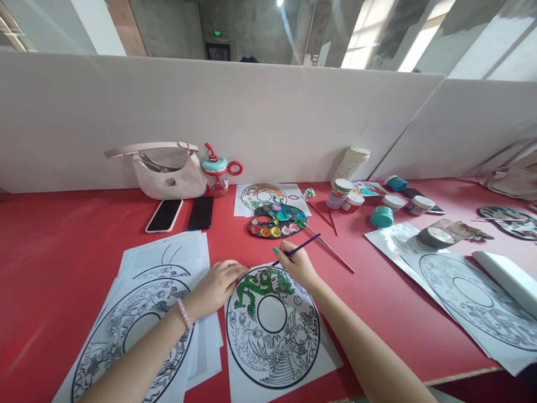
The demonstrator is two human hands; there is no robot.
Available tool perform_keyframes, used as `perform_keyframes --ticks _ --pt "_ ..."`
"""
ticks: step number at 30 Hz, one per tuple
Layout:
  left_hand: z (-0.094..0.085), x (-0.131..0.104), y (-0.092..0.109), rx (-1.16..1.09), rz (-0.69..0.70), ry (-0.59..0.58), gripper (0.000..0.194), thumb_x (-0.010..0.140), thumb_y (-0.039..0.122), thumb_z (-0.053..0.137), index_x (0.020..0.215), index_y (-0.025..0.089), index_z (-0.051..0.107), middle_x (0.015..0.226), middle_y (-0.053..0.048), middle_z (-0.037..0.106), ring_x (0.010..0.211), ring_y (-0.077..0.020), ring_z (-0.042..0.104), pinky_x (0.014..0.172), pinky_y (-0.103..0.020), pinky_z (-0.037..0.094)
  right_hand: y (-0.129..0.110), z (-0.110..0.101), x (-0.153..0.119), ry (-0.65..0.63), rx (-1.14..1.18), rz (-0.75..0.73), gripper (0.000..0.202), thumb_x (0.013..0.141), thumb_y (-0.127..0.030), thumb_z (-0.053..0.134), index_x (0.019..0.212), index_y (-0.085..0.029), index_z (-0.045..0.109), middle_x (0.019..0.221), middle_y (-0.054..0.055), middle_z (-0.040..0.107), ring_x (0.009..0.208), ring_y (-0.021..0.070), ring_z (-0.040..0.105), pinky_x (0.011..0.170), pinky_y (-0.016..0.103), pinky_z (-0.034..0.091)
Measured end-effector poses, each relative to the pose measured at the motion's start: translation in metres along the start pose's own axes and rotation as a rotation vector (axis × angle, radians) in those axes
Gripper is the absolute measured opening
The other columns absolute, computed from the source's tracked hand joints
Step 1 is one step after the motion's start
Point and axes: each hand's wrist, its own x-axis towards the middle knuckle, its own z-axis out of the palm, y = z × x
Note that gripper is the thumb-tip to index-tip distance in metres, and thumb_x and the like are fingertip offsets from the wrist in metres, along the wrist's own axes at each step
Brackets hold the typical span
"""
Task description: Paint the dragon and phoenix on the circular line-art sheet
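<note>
My right hand (296, 266) is closed around a thin paintbrush (302, 244), its tip at the top of a printed round drawing (272, 358). On that sheet a dragon (260, 282) is painted green; the phoenix and the rest are black outlines. My left hand (218, 284), with a bead bracelet at the wrist, lies flat with its fingers stretched out at the sheet's upper left edge. Just beyond my hands sits a dark palette (277, 220) with blobs of several paint colours. A second, longer brush (331, 249) rests on the palette's right edge and the red table.
Stacked line drawings (197, 358) lie at left. Two phones (165, 216), a white handbag (170, 176) and a cup (216, 178) stand behind. Paint jars (381, 217), a white bottle (351, 163) and more sheets (465, 302) are at right. A white partition (260, 117) borders the table.
</note>
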Motion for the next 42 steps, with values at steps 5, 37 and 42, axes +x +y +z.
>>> perform_keyframes --ticks 5,37,42 --pt "0.0001 -0.0001 -0.0002 0.009 0.004 0.001 0.041 0.088 0.006 0.044 0.125 0.025 0.048 0.119 -0.004 0.058 0.115 -0.0198 0.049 0.099 -0.041 0.044 0.0005 0.0008 -0.0007 -0.019 -0.015 0.002 0.032 0.081 -0.031 0.044 0.058 -0.021 0.026 0.056 -0.006 0.022 0.052 0.0081 0.020 0.046 0.022 0.020" --pt "-0.0016 0.0011 0.0024 -0.027 0.006 0.010 0.041 0.087 0.005 0.043 0.123 0.024 0.050 0.117 -0.005 0.059 0.114 -0.0200 0.050 0.098 -0.040 0.044 -0.0012 0.0019 -0.0019 -0.032 -0.040 -0.018 0.032 0.081 -0.029 0.044 0.058 -0.021 0.024 0.055 -0.006 0.021 0.051 0.0081 0.020 0.046 0.022 0.020" --pt "-0.0030 0.0019 0.0039 -0.020 0.021 0.023 0.042 0.087 0.004 0.042 0.123 0.024 0.050 0.117 -0.005 0.059 0.113 -0.0201 0.051 0.097 -0.040 0.045 -0.0021 0.0019 -0.0018 -0.003 -0.024 -0.011 0.032 0.082 -0.031 0.043 0.058 -0.021 0.024 0.055 -0.006 0.022 0.051 0.0082 0.020 0.046 0.022 0.020"
